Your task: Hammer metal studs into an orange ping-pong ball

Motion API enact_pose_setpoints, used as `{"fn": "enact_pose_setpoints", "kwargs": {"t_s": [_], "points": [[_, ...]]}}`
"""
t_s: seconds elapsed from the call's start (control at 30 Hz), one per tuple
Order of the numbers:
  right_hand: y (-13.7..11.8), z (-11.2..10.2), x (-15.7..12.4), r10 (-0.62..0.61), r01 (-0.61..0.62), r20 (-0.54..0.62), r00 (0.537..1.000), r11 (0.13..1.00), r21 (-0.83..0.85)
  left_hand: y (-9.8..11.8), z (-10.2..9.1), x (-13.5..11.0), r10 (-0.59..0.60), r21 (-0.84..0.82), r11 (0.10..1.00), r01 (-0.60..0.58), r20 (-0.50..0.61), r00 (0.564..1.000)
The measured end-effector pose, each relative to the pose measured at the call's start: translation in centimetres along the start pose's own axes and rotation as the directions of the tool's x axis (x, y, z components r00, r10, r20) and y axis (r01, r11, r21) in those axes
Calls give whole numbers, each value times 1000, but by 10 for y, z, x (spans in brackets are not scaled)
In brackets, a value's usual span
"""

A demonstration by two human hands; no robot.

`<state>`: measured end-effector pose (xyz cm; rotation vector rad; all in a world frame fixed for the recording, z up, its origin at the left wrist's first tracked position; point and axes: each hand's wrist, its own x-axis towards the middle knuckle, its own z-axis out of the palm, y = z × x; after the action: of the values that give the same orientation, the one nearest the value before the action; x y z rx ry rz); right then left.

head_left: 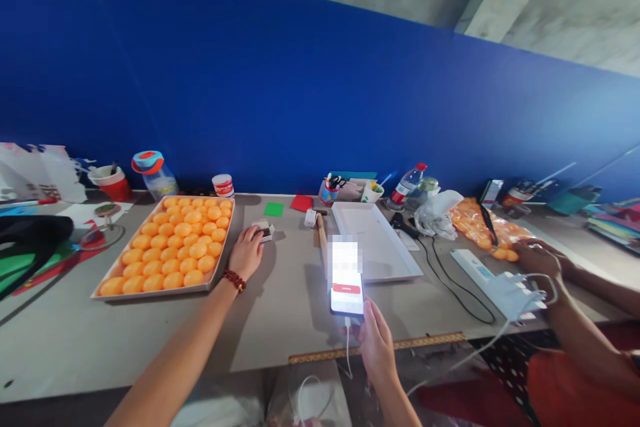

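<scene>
My right hand (pixel 377 340) holds a lit smartphone (pixel 347 293) upright by its lower edge. A white charging cable (pixel 349 353) hangs from the bottom of the phone. Part of the screen is blurred out, and a red button shows on it. On the table, my left hand (pixel 247 252), with a bead bracelet at the wrist, has its curled fingers on a small white box (pixel 268 232) with a dark top. Left of that hand lies a shallow tray (pixel 213 285) filled with orange balls (pixel 175 241). An empty white tray (pixel 385 240) lies behind the phone.
A green square (pixel 273 209) and a red square (pixel 302 203) lie at the back. Right are a bottle (pixel 407 185), a power strip (pixel 477 268) with cables, and a bag of orange balls (pixel 487 223) by another person's hands (pixel 540 258). A blue partition (pixel 300 80) stands behind the table.
</scene>
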<state>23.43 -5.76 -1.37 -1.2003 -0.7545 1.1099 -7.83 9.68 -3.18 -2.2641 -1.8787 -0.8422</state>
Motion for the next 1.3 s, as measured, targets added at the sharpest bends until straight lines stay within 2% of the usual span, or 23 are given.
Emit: {"fn": "enact_pose_setpoints", "kwargs": {"t_s": [0.1, 0.27, 0.73, 0.93, 1.03, 1.13, 1.3], "points": [[1, 1, -2, 60, -60, 4, 998, 995, 84, 0, 2, -1, 3, 7, 1000, -3, 4, 1000], [4, 5, -5, 92, -87, -33, 995, 986, 143, -4, 5, 0, 8, 15, 1000, -8, 9, 1000], [6, 10, -12, 122, -118, -18, 992, 985, 126, -17, 12, 6, 1, 13, 1000, -1, 13, 1000], [4, 10, -12, 129, -126, -13, 992, 984, 126, -19, 11, 6, -48, 25, 999, 48, -12, 999], [1, 0, -9, 115, -111, -23, 993, 985, 131, -19, 11, 6, -54, 29, 998, 55, -12, 998], [-6, -19, -4, 84, -74, -70, 994, 990, 124, -19, 10, 6, -48, 30, 998, 48, -5, 999], [-21, -76, 15, -38, 45, -201, 979, 999, 29, -20, 10, 6, -44, 28, 999, 44, 3, 999]]}}
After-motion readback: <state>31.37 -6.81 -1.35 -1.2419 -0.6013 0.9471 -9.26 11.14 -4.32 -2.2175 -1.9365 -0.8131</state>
